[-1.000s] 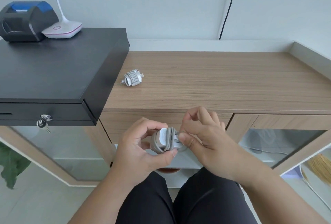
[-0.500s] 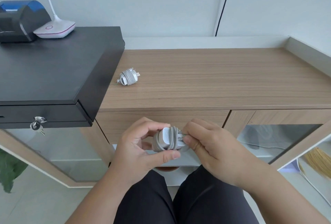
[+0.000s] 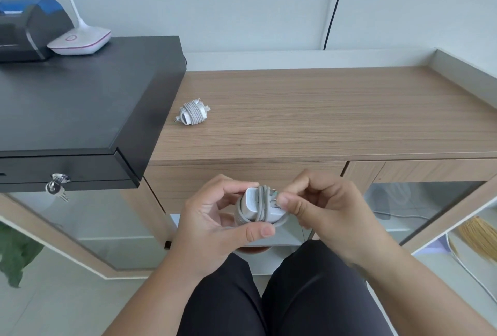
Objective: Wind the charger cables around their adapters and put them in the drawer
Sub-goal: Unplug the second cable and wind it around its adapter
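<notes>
While our left hand (image 3: 215,224) cradles a white, rounded-corner adapter (image 3: 252,205) between curled fingers above and the thumb below, we pinch the end of its grey cable (image 3: 265,201) against the plug side with the thumb and forefinger of our right hand (image 3: 326,214). We see the smooth, rubbery cable looped in several close turns around the glossy plastic block, held in the air above our dark-trousered lap, in front of the closed wooden drawer (image 3: 242,177) under the counter edge. We see a second adapter (image 3: 192,113), already bound in neat grey coils, lying on the wood-grain counter (image 3: 322,110) just beside a flat matte-black cash drawer (image 3: 80,99), whose front carries a metal key (image 3: 55,188) in its lock. On that black box we see a white lamp base (image 3: 80,40) with a pink ring and a dark printer (image 3: 29,28) with a blue lid. A thin black wire (image 3: 334,5) runs down the pale wall, and glass-fronted cabinet doors flank our knees.
</notes>
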Demonstrator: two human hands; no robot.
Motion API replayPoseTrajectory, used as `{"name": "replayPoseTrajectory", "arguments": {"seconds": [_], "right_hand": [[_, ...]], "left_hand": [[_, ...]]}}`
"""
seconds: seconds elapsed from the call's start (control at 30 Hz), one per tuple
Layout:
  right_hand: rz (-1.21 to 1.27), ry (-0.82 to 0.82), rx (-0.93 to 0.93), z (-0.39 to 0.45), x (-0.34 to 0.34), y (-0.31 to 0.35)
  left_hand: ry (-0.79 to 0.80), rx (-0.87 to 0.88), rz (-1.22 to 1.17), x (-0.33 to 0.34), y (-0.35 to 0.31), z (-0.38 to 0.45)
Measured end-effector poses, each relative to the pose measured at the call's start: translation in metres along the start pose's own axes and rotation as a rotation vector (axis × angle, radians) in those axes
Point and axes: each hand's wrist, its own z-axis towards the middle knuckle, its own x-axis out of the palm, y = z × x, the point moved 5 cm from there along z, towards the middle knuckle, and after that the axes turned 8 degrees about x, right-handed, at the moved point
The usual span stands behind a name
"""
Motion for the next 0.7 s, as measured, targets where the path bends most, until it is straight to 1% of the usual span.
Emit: {"name": "replayPoseTrajectory", "arguments": {"seconds": [0.07, 0.2, 0.37, 0.53, 0.7], "right_hand": [[0.127, -0.036, 0.058, -0.0004, -0.0006, -0.0031], [0.169, 0.002, 0.061, -0.0042, -0.0014, -0.0057], [0.006, -0.091, 0.037, -0.0034, -0.0057, -0.0037], [-0.139, -0.129, 0.005, -0.0037, -0.0037, -0.0013], [-0.26, -0.218, -0.038, -0.0094, -0.0017, 0.0015]], "left_hand": [[-0.015, -0.011, -0.054, 0.0028, 0.0001, -0.0005], [-0.04, -0.037, -0.101, 0.0029, 0.0, 0.0014], [-0.03, -0.016, -0.036, 0.0032, -0.0017, 0.002], [-0.005, 0.016, 0.103, 0.0012, -0.0042, 0.0027], [0.003, 0.011, 0.082, 0.0037, -0.001, -0.0006]]}}
